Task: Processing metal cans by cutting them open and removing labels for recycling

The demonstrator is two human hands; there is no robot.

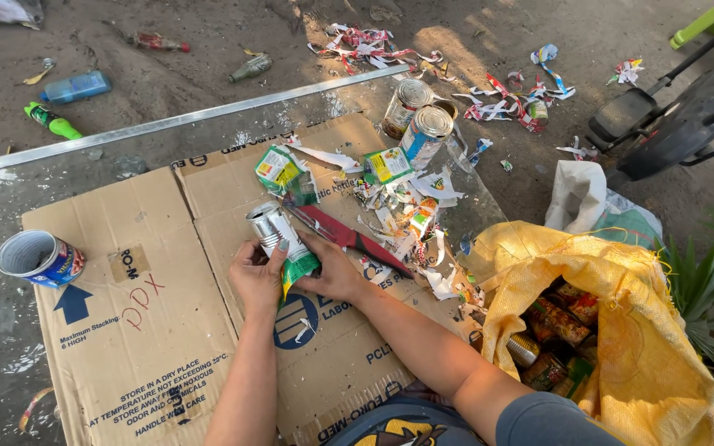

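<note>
While it is held just above the flattened cardboard [150,330], near the middle of the glass tabletop [10,206], the bare metal can [270,225] is tilted, its long axis running from the far left down toward the person. The left hand [255,277] is closed around its lower part, and the right hand [332,272] is pinched on the green label [299,268] hanging from it. Both hands are touching it. A red-handled knife [345,237] is lying just beyond the right hand.
</note>
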